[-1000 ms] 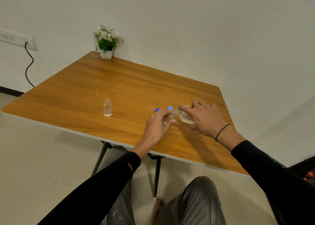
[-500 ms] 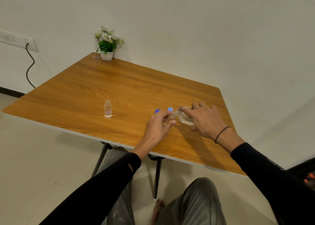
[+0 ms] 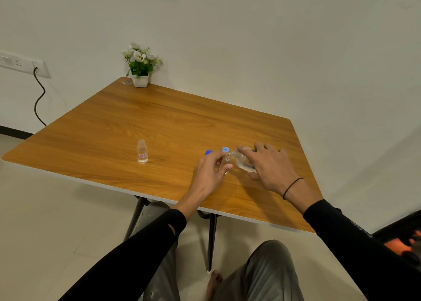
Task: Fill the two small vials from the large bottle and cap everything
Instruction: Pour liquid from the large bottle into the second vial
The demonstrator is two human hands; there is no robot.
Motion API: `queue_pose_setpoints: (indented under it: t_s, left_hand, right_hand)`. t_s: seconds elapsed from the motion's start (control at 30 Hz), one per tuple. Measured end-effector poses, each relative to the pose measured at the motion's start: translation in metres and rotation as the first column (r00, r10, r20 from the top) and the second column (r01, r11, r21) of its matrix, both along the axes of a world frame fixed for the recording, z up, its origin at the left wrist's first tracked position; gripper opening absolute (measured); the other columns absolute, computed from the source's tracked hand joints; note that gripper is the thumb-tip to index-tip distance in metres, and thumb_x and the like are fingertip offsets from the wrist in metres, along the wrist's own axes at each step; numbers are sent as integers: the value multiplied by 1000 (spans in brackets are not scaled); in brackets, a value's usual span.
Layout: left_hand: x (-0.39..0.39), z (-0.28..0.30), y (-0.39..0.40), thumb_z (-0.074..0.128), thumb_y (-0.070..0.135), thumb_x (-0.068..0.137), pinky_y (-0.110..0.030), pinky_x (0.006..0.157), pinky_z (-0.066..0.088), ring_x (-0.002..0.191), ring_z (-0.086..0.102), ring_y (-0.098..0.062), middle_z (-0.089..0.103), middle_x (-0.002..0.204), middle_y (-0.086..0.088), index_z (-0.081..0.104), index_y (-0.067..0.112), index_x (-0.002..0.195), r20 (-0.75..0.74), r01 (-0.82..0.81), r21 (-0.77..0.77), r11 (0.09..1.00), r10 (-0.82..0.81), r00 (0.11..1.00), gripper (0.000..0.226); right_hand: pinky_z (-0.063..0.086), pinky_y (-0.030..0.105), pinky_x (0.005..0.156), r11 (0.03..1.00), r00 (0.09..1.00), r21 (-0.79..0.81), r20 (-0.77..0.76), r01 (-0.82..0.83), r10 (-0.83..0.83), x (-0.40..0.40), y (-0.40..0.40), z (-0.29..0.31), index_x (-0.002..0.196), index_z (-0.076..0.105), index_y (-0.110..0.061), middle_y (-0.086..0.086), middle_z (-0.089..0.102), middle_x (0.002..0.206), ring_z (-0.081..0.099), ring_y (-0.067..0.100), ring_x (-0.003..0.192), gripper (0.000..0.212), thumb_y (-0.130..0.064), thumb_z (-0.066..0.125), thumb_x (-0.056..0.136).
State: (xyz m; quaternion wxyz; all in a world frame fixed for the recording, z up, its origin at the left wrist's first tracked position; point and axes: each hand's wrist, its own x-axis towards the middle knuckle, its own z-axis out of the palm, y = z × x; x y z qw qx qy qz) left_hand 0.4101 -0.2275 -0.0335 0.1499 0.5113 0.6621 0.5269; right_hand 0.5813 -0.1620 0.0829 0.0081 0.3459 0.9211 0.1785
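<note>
A small open vial [image 3: 226,164] is pinched upright by the left hand [image 3: 210,173] near the table's [image 3: 114,127] right front; a tilted large bottle [image 3: 242,161], likely light and slippery, is gripped around its body by the right hand [image 3: 271,166].

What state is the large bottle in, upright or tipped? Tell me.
Tipped. The right hand holds the large bottle slanted, its open mouth against the small vial gripped by the left hand; liquid pools along its lower side.

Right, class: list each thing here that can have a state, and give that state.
Large bottle: uncapped, tilted toward a vial, held by the right hand.
Vial at the left hand: open, pinched upright.
Far vial: standing alone, uncapped.
Blue caps: off, lying on the table.
</note>
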Motion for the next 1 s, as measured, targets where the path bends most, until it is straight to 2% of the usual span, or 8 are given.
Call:
queue_pose_setpoints:
  t_s: [0.13,0.3,0.43,0.57,0.63,0.73,0.83,1.0]
  left_hand:
    - [-4,2,1,81,37,93,-35,91,62,100,72,-10,78,113,8,75,21,126,-3,-11,-4,1000,11,1000,37]
    - [-5,2,1,83,33,92,-33,84,61,93,71,-9,76,102,9,76,20,118,-27,-1,-12,1000,0,1000,30]
    - [-3,0,0,83,28,92,-27,85,61,97,71,-8,76,106,7,76,18,122,-14,-2,-28,1000,1,1000,32]
    - [-2,2,0,83,25,93,-16,83,58,100,70,-8,76,110,5,74,15,127,-8,-1,-45,999,0,1000,37]
    - [-3,2,0,83,22,93,-14,84,57,102,70,-8,75,112,4,73,14,128,9,7,-59,998,-6,1000,38]
    - [-4,1,-3,83,15,92,-24,95,60,108,70,-10,74,115,3,72,14,129,15,43,-79,996,-42,999,39]
    - [-4,0,-3,83,13,92,-27,98,61,110,70,-10,73,115,4,72,14,128,16,52,-88,995,-51,999,38]
    - [-5,-1,0,84,15,91,-31,96,63,108,71,-8,74,114,4,73,15,126,4,49,-106,993,-49,999,37]
  right_hand:
    - [50,44,84,999,997,-33,-76,25,-27,6,0,-5,152,24,-45,2,56,131,54,26,115,78,-47,72,90]
    - [52,36,74,992,954,-118,-289,49,-81,16,7,-9,151,30,-40,4,60,124,60,24,103,78,-51,73,88]
    - [57,41,81,970,811,-245,-567,3,-145,27,14,-16,148,34,-34,4,59,135,61,27,110,80,-48,81,84]
    - [58,40,84,949,639,-313,-736,-27,-224,33,20,-27,143,37,-31,2,59,135,60,24,112,81,-44,86,80]
    - [58,42,87,934,564,-355,-776,-23,-281,36,23,-34,142,37,-31,1,56,136,58,26,117,81,-42,88,79]
    - [56,39,86,916,501,-401,-796,-14,-340,43,26,-44,140,38,-29,1,56,134,58,27,118,84,-39,90,76]
    - [48,30,83,900,461,-435,-807,-41,-369,50,29,-52,140,38,-26,-3,53,130,57,25,115,85,-37,91,76]
    - [52,34,92,881,422,-471,-809,-50,-409,55,29,-58,144,32,-29,-2,47,141,53,24,123,93,-38,92,74]
